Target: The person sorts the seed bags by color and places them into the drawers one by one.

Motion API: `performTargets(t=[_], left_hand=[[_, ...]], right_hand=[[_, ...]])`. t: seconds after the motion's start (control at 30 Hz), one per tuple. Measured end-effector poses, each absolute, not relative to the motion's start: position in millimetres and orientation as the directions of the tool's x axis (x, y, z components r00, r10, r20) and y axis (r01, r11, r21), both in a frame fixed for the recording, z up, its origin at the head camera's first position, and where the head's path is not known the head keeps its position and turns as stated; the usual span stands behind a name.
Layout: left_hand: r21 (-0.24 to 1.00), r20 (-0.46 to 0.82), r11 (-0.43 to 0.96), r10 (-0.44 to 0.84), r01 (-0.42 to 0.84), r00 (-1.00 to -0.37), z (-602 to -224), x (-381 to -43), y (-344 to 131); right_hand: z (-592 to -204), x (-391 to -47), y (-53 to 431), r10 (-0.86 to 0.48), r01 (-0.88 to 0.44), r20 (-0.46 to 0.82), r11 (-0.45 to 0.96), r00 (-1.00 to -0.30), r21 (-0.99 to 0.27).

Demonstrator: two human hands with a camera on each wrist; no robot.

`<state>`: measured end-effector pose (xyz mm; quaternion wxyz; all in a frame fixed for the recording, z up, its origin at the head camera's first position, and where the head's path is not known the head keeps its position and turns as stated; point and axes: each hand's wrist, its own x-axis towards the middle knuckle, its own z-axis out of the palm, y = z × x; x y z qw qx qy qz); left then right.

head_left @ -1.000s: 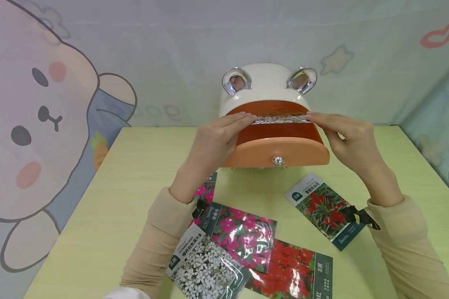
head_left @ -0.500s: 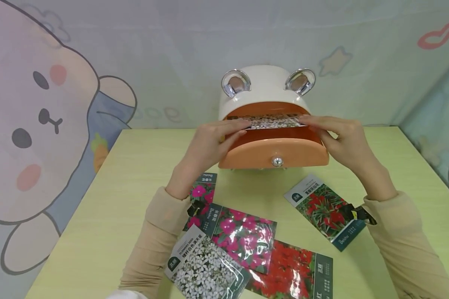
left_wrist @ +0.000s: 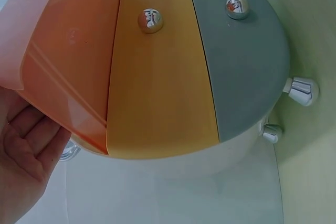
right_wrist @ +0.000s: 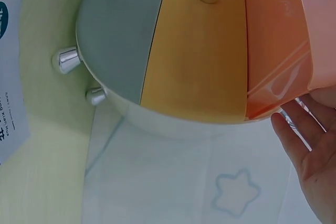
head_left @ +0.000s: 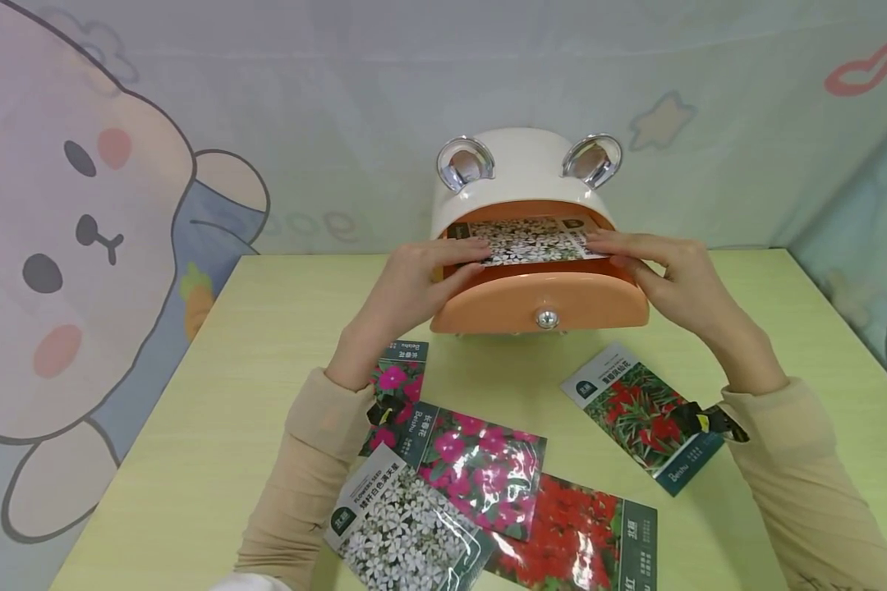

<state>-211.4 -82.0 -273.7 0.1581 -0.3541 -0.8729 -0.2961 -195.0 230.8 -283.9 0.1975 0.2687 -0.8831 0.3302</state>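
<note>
A white-flower seed packet (head_left: 535, 242) lies tilted in the pulled-out orange top drawer (head_left: 584, 300) of a white frog-shaped box (head_left: 528, 160). My left hand (head_left: 414, 283) grips the packet's left end, fingers on its face. At the other end, my right hand (head_left: 687, 275) holds it the same way. From the left wrist view, the left hand (left_wrist: 29, 158) shows palm and fingers beside the drawer wall. The right hand (right_wrist: 320, 158) appears likewise in the right wrist view. Drawer walls hide the packet in both wrist views.
Below the box lie overlapping packets: pink flowers (head_left: 480, 468), white flowers (head_left: 406, 525), red flowers (head_left: 569, 525), and another pink one (head_left: 399, 382) partly under the left wrist. A red-flower packet (head_left: 639, 414) lies at right. Yellow (left_wrist: 157, 87) and grey (left_wrist: 247, 66) drawers are closed.
The packet has turned from nearly edge-on to showing more of its white-flower face, its near edge dropping lower in the drawer. Both hands have moved slightly down and inward with it.
</note>
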Motion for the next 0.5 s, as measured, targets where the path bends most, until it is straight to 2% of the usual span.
performTargets(t=[0.3, 0.5], left_hand=[[0.509, 0.455, 0.53, 0.504, 0.678, -0.735, -274.8, -211.8, -83.2], [0.523, 0.453, 0.518, 0.504, 0.677, -0.735, -275.6, -211.8, -84.3]], right_hand=[[-283.5, -191.0, 233.7, -0.335, -0.564, 0.471, 0.637, -0.816, -0.526], [-282.7, -188.8, 233.8, -0.304, -0.533, 0.457, 0.65, -0.836, -0.542]])
